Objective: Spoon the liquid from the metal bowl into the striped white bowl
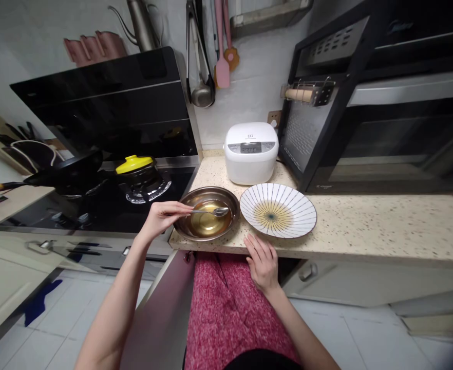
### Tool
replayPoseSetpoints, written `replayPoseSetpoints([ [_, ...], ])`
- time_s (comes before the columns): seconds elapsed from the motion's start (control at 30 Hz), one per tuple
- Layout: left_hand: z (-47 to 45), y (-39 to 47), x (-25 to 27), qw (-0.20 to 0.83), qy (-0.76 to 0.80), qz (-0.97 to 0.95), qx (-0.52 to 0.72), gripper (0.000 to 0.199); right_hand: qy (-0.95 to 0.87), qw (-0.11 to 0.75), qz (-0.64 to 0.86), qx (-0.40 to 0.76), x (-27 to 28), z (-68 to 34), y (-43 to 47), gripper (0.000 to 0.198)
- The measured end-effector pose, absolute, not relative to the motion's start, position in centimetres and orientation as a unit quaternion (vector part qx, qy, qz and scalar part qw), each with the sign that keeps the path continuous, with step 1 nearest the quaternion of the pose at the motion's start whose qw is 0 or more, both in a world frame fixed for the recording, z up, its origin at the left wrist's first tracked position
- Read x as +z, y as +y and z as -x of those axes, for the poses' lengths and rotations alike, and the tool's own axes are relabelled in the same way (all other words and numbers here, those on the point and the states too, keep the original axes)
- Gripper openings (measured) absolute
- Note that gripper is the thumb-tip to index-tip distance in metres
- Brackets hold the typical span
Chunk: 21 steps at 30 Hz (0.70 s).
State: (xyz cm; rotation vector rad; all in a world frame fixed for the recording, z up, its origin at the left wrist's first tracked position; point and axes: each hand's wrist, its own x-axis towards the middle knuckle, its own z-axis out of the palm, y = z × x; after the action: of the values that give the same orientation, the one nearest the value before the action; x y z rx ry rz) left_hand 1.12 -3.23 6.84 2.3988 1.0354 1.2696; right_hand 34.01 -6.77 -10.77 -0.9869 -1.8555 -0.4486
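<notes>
A metal spoon [219, 211] is pinched by its handle in my left hand [164, 218]. Its bowl is over a steel basin [232, 205] that holds a clear yellowish liquid [210, 224]; whether the spoon touches the liquid I cannot tell. Right of the basin lies a white plate with dark radiating lines [301, 208] and some yellow liquid around its centre. My right hand [263, 261] rests at the counter's front edge, just below the plate, fingers stretched out and holding nothing.
A white rice cooker [251, 156] stands behind the plate. To the left is a black stove [176, 180] bearing a pot with a yellow lid [134, 164] and a wok [64, 172]. A black rack [326, 113] rises at right. An open cabinet door [165, 308] juts out below.
</notes>
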Motion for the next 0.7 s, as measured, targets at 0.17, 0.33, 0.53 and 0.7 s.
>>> replayPoseSetpoints([
  [0.17,-1.3,-3.5,7.0,0.126,0.359,-0.821,0.425,0.015,-0.718,0.527,0.407,-0.201,-12.1,-33.0,-5.9,0.053],
  [0.33,-1.3,-3.5,7.1,0.124,0.355,-0.823,0.426,0.015,-0.722,0.533,0.398,-0.188,-12.5,-33.0,-5.8,0.052],
  [0.53,-1.2,-3.7,7.4,0.119,0.349,-0.822,0.434,0.015,-0.714,0.545,0.4,-0.184,-12.5,-32.9,-5.8,0.05],
  [0.7,-1.3,-3.8,7.5,0.118,0.347,-0.815,0.449,0.014,-0.712,0.545,0.401,-0.187,-12.6,-32.8,-5.7,0.05],
])
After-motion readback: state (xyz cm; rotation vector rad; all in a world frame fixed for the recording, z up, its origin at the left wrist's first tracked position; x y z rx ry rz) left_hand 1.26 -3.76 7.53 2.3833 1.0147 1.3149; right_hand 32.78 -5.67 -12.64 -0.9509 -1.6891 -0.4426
